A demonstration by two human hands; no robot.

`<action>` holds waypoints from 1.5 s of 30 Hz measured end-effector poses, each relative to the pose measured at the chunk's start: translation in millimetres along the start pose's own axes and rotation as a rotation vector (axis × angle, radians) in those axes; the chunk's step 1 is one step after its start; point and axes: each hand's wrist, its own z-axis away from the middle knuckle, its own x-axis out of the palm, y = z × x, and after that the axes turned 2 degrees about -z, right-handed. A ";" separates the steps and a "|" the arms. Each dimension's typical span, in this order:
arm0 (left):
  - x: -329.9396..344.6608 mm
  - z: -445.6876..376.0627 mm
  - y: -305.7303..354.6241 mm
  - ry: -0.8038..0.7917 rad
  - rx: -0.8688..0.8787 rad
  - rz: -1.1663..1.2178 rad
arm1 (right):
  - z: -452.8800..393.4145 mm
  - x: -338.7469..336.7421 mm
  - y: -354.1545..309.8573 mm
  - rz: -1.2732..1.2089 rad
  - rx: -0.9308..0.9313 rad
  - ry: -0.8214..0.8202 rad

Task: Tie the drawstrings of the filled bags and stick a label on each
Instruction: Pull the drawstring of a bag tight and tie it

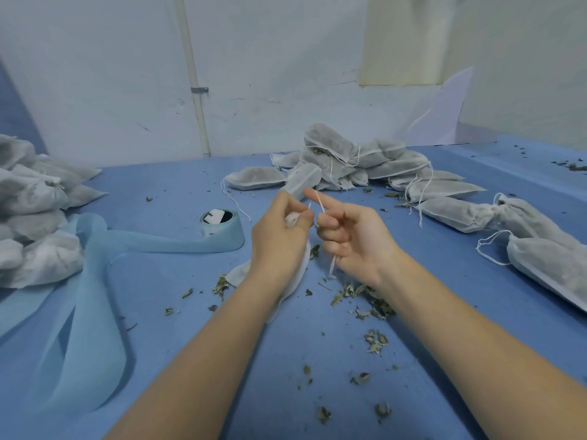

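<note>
- Surroundings: blue table (178, 192) against a white wall (111, 74), with a white pipe (193, 74) running up the wall.
- Label roll (219, 225) sits left of the hands, well apart from them; its light-blue backing strip (79, 312) trails off to the left and toward the near edge.
- Dried leaf crumbs (368, 300) scattered over the table, thickest under and beside the right forearm.
- Nothing sits between camera and hands; the left hand itself covers most of the bag being worked.
- Counts: two hands, one label roll. Filled bags in three groups: heap at far centre (346, 157), heap at left edge (35, 211), two or three loose ones at right (457, 214). Exact count per heap not readable, they overlap.
- Bag in work (297, 277) lies under the left hand and wrist, only its white edges showing.
- Left hand (279, 236) has fingers curled, gripping the bag's gathered neck, thumb and forefinger pinching a strand end.
- Right hand (352, 236) palm-up, lower fingers curled round the drawstring (332, 265), index finger extended with the string across it.
- Hands just beside each other, fingertips almost touching.
</note>
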 end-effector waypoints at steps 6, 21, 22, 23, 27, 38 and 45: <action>2.0 2.2 -1.1 0.032 0.042 -0.058 | 1.8 4.5 0.1 0.726 -0.098 0.147; -4.5 -1.8 0.4 0.030 -0.075 0.073 | -0.2 -2.0 4.3 0.972 -0.258 0.279; -5.7 -1.9 0.4 0.005 -0.095 0.130 | 0.3 -4.1 2.4 0.945 -0.230 0.269; -6.6 -1.8 0.9 -0.021 -0.115 0.184 | 1.3 -6.6 0.3 0.930 -0.219 0.258; -7.8 1.9 3.8 -0.116 -0.106 0.243 | 4.7 -11.1 -10.1 0.824 -0.192 0.242; 4.7 9.0 -3.0 0.107 0.238 -0.402 | 3.9 -10.8 -12.9 0.643 -0.139 0.211; 5.4 7.2 4.6 0.071 -0.040 -0.207 | 0.0 -6.6 -9.9 0.502 -0.121 0.306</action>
